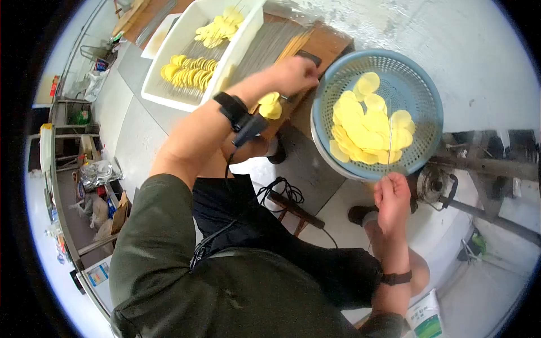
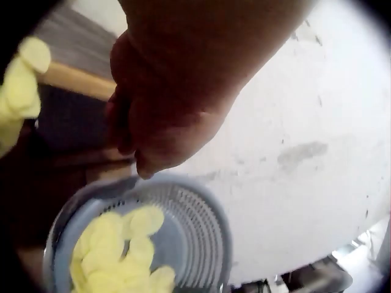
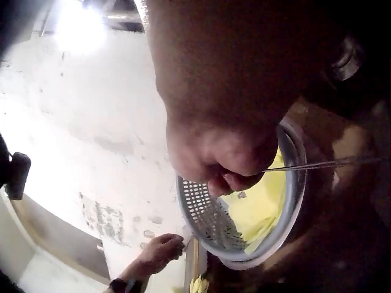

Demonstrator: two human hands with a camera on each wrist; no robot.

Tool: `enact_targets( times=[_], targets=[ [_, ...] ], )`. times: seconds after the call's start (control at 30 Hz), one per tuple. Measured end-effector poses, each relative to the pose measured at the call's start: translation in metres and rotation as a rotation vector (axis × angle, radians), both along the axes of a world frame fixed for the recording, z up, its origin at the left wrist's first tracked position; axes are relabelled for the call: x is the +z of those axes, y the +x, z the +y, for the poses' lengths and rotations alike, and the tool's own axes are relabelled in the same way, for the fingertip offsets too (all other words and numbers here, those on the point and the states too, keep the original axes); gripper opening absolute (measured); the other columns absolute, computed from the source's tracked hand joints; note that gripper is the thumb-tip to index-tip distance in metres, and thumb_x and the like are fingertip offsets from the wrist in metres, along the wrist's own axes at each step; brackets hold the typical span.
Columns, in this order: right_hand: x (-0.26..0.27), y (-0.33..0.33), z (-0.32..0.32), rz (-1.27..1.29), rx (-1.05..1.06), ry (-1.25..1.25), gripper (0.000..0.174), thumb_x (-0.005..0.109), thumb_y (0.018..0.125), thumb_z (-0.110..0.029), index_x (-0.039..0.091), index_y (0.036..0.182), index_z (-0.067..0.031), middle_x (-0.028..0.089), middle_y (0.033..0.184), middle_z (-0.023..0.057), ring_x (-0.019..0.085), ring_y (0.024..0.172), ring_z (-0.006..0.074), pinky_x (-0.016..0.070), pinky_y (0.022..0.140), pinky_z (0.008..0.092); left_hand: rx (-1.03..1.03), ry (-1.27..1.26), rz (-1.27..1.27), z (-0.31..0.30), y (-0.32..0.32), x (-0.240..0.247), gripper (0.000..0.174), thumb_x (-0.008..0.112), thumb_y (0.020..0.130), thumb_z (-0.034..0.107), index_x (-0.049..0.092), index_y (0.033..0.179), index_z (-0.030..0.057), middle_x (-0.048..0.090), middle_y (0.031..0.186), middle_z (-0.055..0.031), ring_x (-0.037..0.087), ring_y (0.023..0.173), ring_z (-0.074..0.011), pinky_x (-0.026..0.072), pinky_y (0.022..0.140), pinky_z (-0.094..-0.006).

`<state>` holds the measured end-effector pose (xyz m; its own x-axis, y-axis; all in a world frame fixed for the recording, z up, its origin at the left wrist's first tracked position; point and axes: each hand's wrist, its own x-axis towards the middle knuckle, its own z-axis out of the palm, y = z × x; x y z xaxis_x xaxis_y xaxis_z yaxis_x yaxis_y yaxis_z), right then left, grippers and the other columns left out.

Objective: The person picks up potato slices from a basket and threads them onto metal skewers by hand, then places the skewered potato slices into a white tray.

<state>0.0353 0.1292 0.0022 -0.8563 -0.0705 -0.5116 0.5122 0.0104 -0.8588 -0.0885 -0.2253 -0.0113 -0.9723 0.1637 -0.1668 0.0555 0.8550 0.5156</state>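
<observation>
- The skewer [image 1: 390, 135] is being pinched near its near end by the right hand [image 1: 393, 197], fingers and thumb together on it; its far length is apparently being left free of the fingers so that the point can be steered.
- The loose slices [image 1: 358, 127] are being held in a heap in the colander [image 1: 429, 84], on the right, with the skewer lying across them; by its raised, pierced wall they are probably being kept from spreading while water is let out.
- The colander is being set close in front of the right hand, likely so that little reach is being asked of it.
- The left hand [image 1: 296, 75] is being held with bent fingers just beside the colander's left rim; whether anything is being gripped cannot be told.
- A small cluster [image 1: 270, 106] of slices is being shown just nearer than that hand; its support is being hidden.
- Farther left, spare skewers [image 1: 262, 48] are being laid side by side, seemingly so that single ones can be picked out.
- Beyond them, fanned rows [image 1: 189, 73] of slices are being contained in the tray [image 1: 253, 25], apparently spread to spare them from crushing.
</observation>
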Motion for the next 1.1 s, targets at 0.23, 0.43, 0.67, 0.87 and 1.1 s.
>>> enact_targets(
  times=[0.23,0.43,0.67,0.87,1.1],
  targets=[
    [0.003,0.021,0.028,0.079,-0.020,-0.080,0.006,0.052,0.093,-0.007,0.047,0.093,-0.0047,0.051,0.072,0.0016,0.043,0.053,0.0060,0.0340,0.045,0.0197,-0.344,-0.101,-0.027,0.115,0.030,-0.052,0.033,0.068,0.080,0.023,0.064,0.107,0.0056,0.065,0.101,-0.0175,0.062,0.097,-0.0349,0.0478,0.085,-0.0423],
    [0.009,0.038,0.052,0.097,-0.065,-0.076,0.008,0.053,0.092,-0.007,0.046,0.088,-0.0047,0.051,0.071,0.0019,0.045,0.053,0.0062,0.0354,0.045,0.0202,-0.318,-0.113,-0.204,0.135,0.022,-0.075,0.033,0.055,0.086,0.026,0.062,0.110,0.0048,0.065,0.104,-0.0193,0.062,0.098,-0.0346,0.0476,0.085,-0.0416],
    [0.005,0.051,0.073,0.134,-0.095,-0.109,0.008,0.054,0.092,-0.007,0.047,0.089,-0.0037,0.053,0.071,0.0025,0.046,0.053,0.0064,0.0363,0.045,0.0208,-0.172,-0.075,-0.139,0.130,0.018,-0.088,0.034,0.056,0.086,0.022,0.061,0.115,0.0046,0.065,0.108,-0.0203,0.062,0.101,-0.0341,0.0476,0.088,-0.0397],
    [0.011,0.053,0.073,0.199,-0.109,-0.144,0.008,0.054,0.093,-0.006,0.047,0.090,-0.0026,0.053,0.071,0.0032,0.045,0.051,0.0065,0.0362,0.044,0.0213,-0.013,-0.090,-0.104,0.131,0.022,-0.080,0.034,0.061,0.083,0.023,0.063,0.110,0.0040,0.065,0.107,-0.0196,0.061,0.100,-0.0344,0.0475,0.087,-0.0401],
    [0.010,0.054,0.072,0.214,-0.089,-0.129,0.009,0.055,0.092,-0.006,0.047,0.090,-0.0027,0.053,0.071,0.0039,0.046,0.051,0.0069,0.0361,0.044,0.0215,-0.350,-0.203,0.024,0.155,0.041,-0.078,0.031,0.063,0.082,0.028,0.065,0.101,0.0035,0.066,0.096,-0.0186,0.062,0.091,-0.0361,0.0487,0.080,-0.0423]
  ],
)
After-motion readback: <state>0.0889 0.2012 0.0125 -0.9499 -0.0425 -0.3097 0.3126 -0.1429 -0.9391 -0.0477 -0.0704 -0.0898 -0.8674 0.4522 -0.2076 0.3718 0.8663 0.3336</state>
